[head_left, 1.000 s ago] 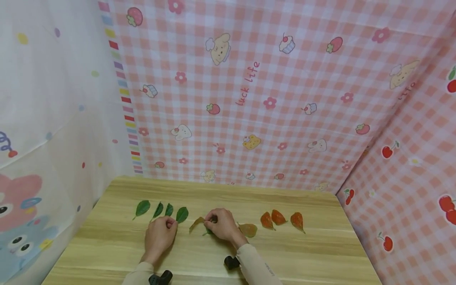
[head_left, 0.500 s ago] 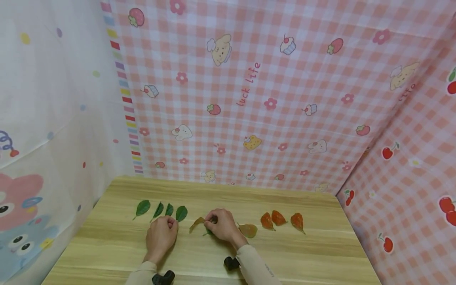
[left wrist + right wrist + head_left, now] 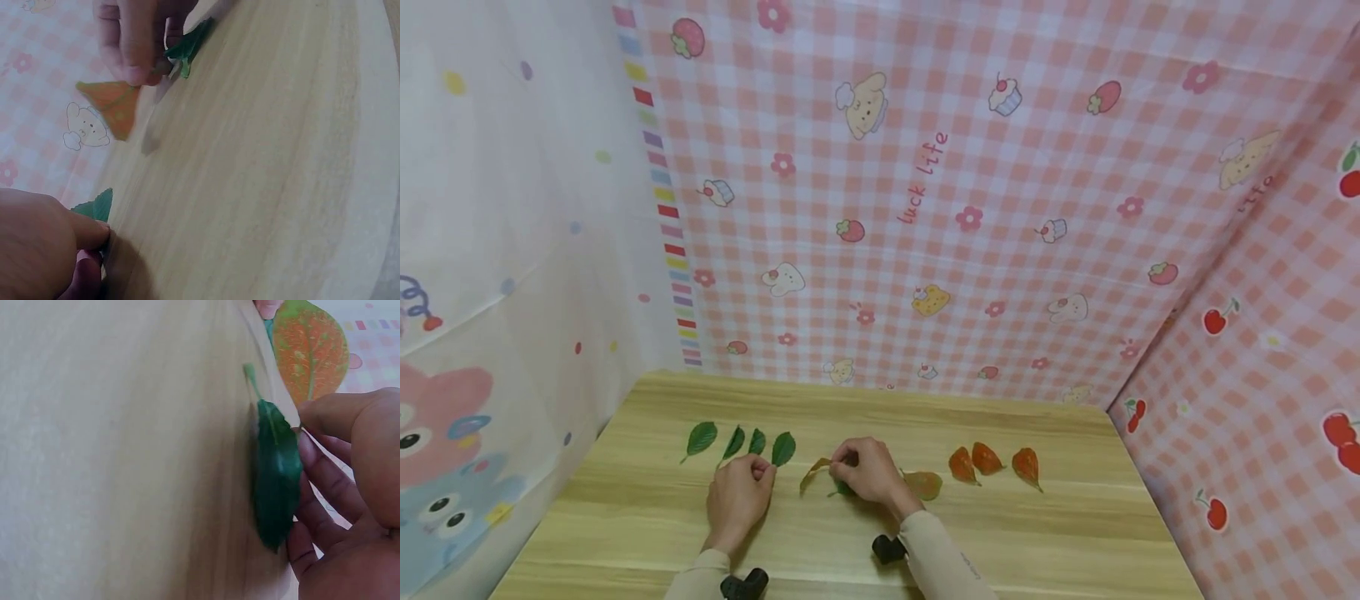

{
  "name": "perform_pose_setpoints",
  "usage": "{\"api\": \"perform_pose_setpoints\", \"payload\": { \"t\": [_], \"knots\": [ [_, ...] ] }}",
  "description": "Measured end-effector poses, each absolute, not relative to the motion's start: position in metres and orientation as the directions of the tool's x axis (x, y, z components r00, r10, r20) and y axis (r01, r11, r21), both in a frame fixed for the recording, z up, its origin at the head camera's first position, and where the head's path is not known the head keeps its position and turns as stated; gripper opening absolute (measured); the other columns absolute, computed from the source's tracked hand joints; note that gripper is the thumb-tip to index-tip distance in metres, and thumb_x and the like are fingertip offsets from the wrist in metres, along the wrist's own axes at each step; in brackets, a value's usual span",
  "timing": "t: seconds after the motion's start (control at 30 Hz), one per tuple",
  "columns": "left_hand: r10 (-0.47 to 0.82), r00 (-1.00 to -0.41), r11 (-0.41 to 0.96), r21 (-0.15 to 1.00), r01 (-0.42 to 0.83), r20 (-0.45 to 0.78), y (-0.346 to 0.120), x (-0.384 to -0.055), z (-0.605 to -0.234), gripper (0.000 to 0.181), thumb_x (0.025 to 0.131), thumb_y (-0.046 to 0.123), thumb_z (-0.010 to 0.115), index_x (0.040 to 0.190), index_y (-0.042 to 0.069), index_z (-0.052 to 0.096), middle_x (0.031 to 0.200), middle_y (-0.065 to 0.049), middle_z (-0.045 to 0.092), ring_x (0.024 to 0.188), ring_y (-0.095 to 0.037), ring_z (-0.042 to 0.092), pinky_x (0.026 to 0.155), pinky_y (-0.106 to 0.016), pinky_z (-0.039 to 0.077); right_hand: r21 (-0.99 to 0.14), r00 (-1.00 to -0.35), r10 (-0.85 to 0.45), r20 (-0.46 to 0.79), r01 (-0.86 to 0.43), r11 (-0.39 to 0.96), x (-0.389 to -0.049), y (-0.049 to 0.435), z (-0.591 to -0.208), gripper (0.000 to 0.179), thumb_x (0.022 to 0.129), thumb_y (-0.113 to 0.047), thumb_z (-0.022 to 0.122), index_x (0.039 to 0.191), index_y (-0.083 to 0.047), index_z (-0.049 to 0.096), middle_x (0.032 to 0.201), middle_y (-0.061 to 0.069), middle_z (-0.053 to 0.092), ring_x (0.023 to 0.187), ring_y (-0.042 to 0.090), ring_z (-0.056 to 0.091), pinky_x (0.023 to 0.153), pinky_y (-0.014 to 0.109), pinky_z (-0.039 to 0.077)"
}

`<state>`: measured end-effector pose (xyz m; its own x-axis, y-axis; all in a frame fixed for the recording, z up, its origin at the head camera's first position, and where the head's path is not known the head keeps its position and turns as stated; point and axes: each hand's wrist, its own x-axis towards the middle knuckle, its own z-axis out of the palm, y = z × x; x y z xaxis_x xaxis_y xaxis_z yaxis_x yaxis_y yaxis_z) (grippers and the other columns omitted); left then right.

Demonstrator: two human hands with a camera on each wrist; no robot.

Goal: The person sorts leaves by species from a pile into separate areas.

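My left hand point(image 3: 739, 497) pinches the stem end of a green leaf point(image 3: 783, 448), the rightmost of a row on the table. In the left wrist view, only part of this green leaf point(image 3: 97, 206) shows past the fingers. My right hand point(image 3: 867, 472) pinches an orange-and-yellow leaf point(image 3: 814, 476) by its stem. Seen from the right wrist, the orange leaf point(image 3: 312, 350) stands up from the fingertips, its face mottled with yellow-green. Another green leaf point(image 3: 278, 475) lies on the table beside the right hand's curled fingers, partly covered by the hand in the head view.
Further left lie several green leaves, including one at the end point(image 3: 702, 438). A yellowish-brown leaf point(image 3: 922, 485) lies right of my right wrist. Beyond it are three orange-red leaves, one at the far right point(image 3: 1026, 467). Patterned cloth point(image 3: 917, 250) hangs behind the wooden table point(image 3: 1037, 550).
My right hand rises very slightly with the orange leaf, which tilts a little, and more of the green leaf below it shows. My left hand stays nearly still.
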<state>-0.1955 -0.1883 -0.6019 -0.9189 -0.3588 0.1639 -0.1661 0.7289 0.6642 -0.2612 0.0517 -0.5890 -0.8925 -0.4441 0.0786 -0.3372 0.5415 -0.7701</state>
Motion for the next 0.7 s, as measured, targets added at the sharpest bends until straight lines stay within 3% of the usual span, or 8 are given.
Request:
{"api": "perform_pose_setpoints", "payload": {
  "t": [0.23, 0.43, 0.7],
  "knots": [
    [-0.355, -0.919, 0.725, 0.671, -0.156, 0.17, -0.188, -0.196, -0.602, 0.015, 0.099, 0.02, 0.083, 0.09, 0.008, 0.08, 0.083, -0.005, 0.078, 0.077, -0.026, 0.072, 0.065, -0.042, 0.052, -0.826, -0.902, -0.417, 0.112, -0.318, 0.465, -0.257, 0.054, -0.581, 0.008, 0.108, -0.015, 0.076, 0.106, -0.01, 0.082, 0.098, 0.002, 0.081, 0.088, 0.005, 0.068, 0.08, 0.024, 0.058],
    [-0.359, -0.918, 0.718, 0.678, -0.157, 0.167, -0.188, -0.195, -0.603, 0.014, 0.099, 0.02, 0.084, 0.09, 0.009, 0.08, 0.083, -0.005, 0.079, 0.077, -0.026, 0.073, 0.065, -0.042, 0.053, -0.856, -0.902, -0.39, 0.184, -0.342, 0.389, -0.252, 0.06, -0.569, 0.012, 0.109, -0.018, 0.076, 0.109, -0.008, 0.083, 0.094, 0.005, 0.081, 0.081, 0.004, 0.066, 0.075, 0.021, 0.055],
    [-0.358, -0.917, 0.721, 0.676, -0.152, 0.175, -0.189, -0.195, -0.605, 0.013, 0.099, 0.019, 0.084, 0.09, 0.009, 0.081, 0.083, -0.004, 0.079, 0.075, -0.025, 0.073, 0.063, -0.041, 0.053, -0.959, -0.936, -0.314, 0.161, -0.224, 0.176, -0.241, 0.076, -0.556, 0.012, 0.107, -0.015, 0.079, 0.112, -0.006, 0.085, 0.099, 0.025, 0.08, 0.079, 0.014, 0.073, 0.074, 0.026, 0.063]
  ]
}}
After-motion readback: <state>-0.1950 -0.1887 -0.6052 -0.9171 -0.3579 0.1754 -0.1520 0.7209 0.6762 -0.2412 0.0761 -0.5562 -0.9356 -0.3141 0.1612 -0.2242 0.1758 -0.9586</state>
